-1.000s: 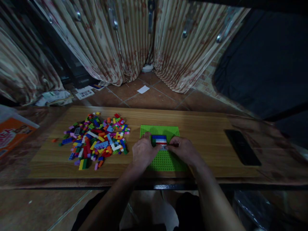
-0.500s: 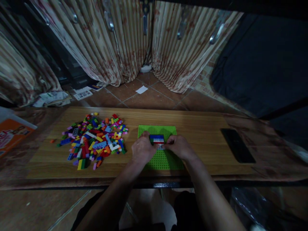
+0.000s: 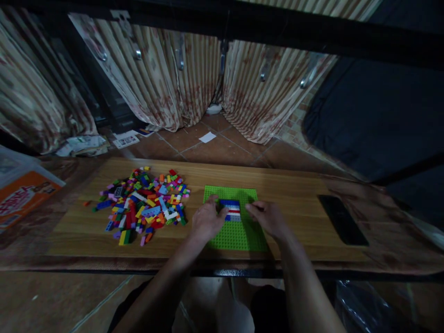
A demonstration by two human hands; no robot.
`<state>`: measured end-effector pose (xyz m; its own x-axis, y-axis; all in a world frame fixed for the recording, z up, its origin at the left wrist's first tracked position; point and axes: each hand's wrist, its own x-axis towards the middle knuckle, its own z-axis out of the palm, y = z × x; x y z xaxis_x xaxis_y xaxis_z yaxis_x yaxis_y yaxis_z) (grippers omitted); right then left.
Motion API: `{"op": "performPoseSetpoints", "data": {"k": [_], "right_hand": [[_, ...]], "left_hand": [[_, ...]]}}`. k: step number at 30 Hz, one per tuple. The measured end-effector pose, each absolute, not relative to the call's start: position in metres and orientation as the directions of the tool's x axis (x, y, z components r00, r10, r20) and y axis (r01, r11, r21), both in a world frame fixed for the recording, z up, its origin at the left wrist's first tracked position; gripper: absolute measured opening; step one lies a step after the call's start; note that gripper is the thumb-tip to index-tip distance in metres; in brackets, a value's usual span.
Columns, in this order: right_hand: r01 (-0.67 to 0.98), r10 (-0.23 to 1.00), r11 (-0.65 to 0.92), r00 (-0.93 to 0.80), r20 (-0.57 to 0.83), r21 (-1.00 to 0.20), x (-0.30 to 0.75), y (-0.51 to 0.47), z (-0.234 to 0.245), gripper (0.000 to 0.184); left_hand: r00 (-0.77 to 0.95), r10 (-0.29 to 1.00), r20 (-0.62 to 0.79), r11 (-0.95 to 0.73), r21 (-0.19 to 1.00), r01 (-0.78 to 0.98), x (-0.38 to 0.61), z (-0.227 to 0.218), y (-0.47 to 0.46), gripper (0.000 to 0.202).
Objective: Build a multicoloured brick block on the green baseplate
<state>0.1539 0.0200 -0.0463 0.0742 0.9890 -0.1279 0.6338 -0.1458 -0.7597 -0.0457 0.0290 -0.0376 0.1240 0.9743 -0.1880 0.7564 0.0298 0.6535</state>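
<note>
A green studded baseplate [image 3: 232, 238] lies on the board. On it sits a block of toy building bricks [image 3: 230, 210] in rows of blue, white, red and light grey. My left hand [image 3: 207, 219] is at the block's left side, thumb over its edge and forefinger apart, with no loose piece visible in it. To the right of the bricks, apart from them, my right hand [image 3: 268, 218] hovers over the plate's right part. Its fingertips are pinched together, and whether a small piece is between them cannot be made out.
A heap of loose mixed-colour bricks [image 3: 145, 203] covers the left part of the wooden board [image 3: 294, 194]. A black phone [image 3: 342, 219] lies at the right end. An orange and white box [image 3: 26, 194] stands at the far left. Curtains [image 3: 166, 88] hang beyond the table.
My right hand has drawn away from the bricks to the right. My left hand stays by their left side. The light grey row now shows. The whole view has shifted slightly.
</note>
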Motion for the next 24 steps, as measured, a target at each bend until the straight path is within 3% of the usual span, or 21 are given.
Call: {"op": "performPoseSetpoints", "data": {"k": [3, 7, 15, 24], "right_hand": [[0.630, 0.980, -0.123, 0.200, 0.007, -0.767, 0.154, 0.022, -0.046, 0.040], [0.703, 0.980, -0.061, 0.177, 0.092, -0.708, 0.140, 0.022, -0.042, 0.034], [0.783, 0.988, 0.144, -0.146, 0.046, -0.606, 0.111, 0.019, -0.055, 0.041], [0.782, 0.990, 0.138, -0.132, 0.055, -0.608, 0.110, 0.019, -0.050, 0.049]], "left_hand": [[0.106, 0.976, -0.190, 0.069, 0.731, 0.679, -0.054, -0.038, 0.035, 0.043], [0.052, 0.995, -0.089, 0.042, 0.811, 0.584, -0.066, -0.043, 0.040, 0.036], [-0.015, 0.999, -0.037, 0.040, 0.879, 0.474, -0.087, -0.044, 0.046, 0.032], [-0.096, 0.995, 0.025, 0.016, 0.915, 0.404, -0.105, -0.042, 0.050, 0.025]]}}
